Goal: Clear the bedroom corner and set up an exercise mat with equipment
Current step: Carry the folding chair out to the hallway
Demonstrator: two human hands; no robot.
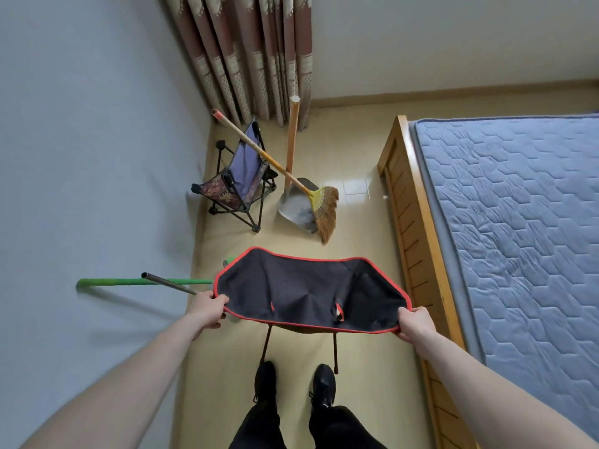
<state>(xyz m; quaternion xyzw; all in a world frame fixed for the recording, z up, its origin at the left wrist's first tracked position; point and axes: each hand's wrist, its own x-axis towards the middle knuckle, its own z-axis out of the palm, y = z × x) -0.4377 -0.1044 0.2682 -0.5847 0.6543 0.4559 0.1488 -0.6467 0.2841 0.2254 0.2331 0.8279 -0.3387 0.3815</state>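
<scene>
While both hands hold the black chair (308, 291) by its red-edged seat, the clearing of the corner is in my judgement only at its start. The left hand (207, 311) pinches the left edge of the seat with curled fingers, and the right hand (415, 324) grips the right edge in the same way. The chair is in the lower middle of the frame, and its thin legs hang down near the shoes (293, 384); whether they touch the floor (350, 157) I cannot tell.

Some things could go wrong from here. The fabric is soft and sags between the two grips, so the frame could swing and a leg could catch a shoe. The green pole (142, 281) and the grey tube (168, 283) are just beside the left hand, at the left of the frame; a turn of the chair to that side could knock them over.

The floor is pale and glossy, so I judge it a little slippery. In the upper middle of the frame, near the curtain (246, 56), are a second chair (241, 176), a broom (322, 207) leaning across it, and a dustpan (296, 207). The bed (505, 222) fills the right side. No mat is in view.
</scene>
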